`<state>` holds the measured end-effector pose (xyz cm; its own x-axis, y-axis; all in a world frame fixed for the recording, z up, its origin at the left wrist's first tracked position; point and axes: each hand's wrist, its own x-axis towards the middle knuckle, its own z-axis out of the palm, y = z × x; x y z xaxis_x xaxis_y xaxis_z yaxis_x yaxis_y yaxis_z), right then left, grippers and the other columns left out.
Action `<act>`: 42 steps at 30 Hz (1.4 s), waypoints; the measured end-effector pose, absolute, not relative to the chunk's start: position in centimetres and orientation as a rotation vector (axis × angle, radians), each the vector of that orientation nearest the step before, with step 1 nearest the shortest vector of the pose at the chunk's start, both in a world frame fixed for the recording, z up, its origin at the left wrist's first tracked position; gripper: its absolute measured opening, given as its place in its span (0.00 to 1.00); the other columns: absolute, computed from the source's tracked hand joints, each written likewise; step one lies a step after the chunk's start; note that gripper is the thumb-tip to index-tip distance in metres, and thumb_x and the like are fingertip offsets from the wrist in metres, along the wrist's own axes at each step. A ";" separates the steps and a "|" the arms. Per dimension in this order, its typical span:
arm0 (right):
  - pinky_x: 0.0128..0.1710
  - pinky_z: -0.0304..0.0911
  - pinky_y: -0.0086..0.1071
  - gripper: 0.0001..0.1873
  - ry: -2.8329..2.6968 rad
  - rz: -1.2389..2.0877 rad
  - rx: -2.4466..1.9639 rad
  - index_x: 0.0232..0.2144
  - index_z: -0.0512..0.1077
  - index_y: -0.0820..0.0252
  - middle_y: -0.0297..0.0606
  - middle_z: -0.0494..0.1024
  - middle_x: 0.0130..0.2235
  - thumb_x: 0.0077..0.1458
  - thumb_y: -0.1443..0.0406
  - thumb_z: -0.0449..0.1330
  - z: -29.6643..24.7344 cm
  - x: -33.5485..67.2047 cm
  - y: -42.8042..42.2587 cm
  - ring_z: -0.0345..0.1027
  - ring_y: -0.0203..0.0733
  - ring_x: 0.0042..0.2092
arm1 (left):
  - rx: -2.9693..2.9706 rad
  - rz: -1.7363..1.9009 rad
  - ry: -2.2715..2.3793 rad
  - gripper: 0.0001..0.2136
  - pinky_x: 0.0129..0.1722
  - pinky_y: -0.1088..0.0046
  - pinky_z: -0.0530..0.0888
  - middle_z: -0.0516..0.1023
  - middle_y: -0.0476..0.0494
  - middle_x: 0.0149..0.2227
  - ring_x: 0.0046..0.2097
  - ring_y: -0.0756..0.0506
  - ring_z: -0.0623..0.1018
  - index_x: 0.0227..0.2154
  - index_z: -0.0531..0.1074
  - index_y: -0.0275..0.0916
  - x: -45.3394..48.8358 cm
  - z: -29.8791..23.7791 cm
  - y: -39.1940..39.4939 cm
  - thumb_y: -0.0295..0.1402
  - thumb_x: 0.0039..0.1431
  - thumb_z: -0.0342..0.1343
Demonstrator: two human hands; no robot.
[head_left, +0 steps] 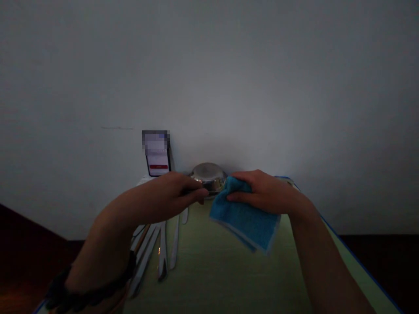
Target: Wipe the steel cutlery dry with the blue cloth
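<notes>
A shiny metal bowl [209, 172] is bottom up at the far end of the table, near the wall. At its left side, my left hand [183, 192] is closed with thumb and fingers on the rim; the exact grip is partly hidden. My right hand [262, 189] is closed around a folded blue cloth [245, 220], which hangs down over the table and meets the bowl's right side. Below my left wrist, several pieces of metal cutlery [163, 253] lie side by side, partly covered by my forearm.
A phone [158, 157] with a lit screen leans against the pale wall [262, 87] at the back left. The light green table [212, 270] has a blue edge along its right side. Dark floor shows on both sides.
</notes>
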<state>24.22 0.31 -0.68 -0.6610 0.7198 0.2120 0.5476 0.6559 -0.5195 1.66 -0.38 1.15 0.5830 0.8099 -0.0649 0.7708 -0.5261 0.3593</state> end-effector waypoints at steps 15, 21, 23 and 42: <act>0.32 0.61 0.25 0.19 -2.301 0.945 -0.883 0.45 0.65 0.59 0.32 0.72 0.35 0.48 0.73 0.54 -1.5 25.9 0.9 0.64 0.33 0.34 | 2.479 0.284 1.241 0.15 0.34 0.78 0.67 0.76 0.53 0.30 0.33 0.51 0.73 0.32 0.72 0.43 0.9 1.0 -0.3 0.42 0.59 0.42; 0.32 0.59 0.26 0.11 -2.321 0.769 -0.898 0.38 0.69 0.61 0.32 0.72 0.33 0.49 0.69 0.55 -1.3 25.1 1.0 0.63 0.32 0.33 | 2.507 0.284 1.278 0.15 0.30 0.79 0.66 0.75 0.53 0.27 0.29 0.52 0.73 0.30 0.72 0.42 1.4 1.3 -0.8 0.42 0.59 0.43; 0.30 0.57 0.25 0.07 -2.304 0.683 -0.932 0.33 0.69 0.62 0.32 0.72 0.30 0.51 0.65 0.55 -1.2 24.7 0.9 0.62 0.31 0.30 | 2.508 0.288 1.282 0.15 0.30 0.79 0.66 0.76 0.53 0.27 0.29 0.52 0.73 0.30 0.72 0.42 1.5 1.4 -0.8 0.42 0.59 0.43; 0.29 0.54 0.28 0.14 -2.255 0.483 -1.044 0.28 0.65 0.60 0.32 0.68 0.27 0.54 0.55 0.50 -1.7 23.9 0.8 0.62 0.34 0.30 | 2.454 0.276 1.267 0.16 0.32 0.76 0.68 0.76 0.49 0.28 0.31 0.49 0.73 0.30 0.73 0.39 1.4 1.6 -0.5 0.42 0.58 0.43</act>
<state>23.87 0.84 -1.65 -0.5098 0.7781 0.3671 0.5593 0.6240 -0.5457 1.42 -0.48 1.65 0.5780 0.8160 0.0063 0.7448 -0.5307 0.4045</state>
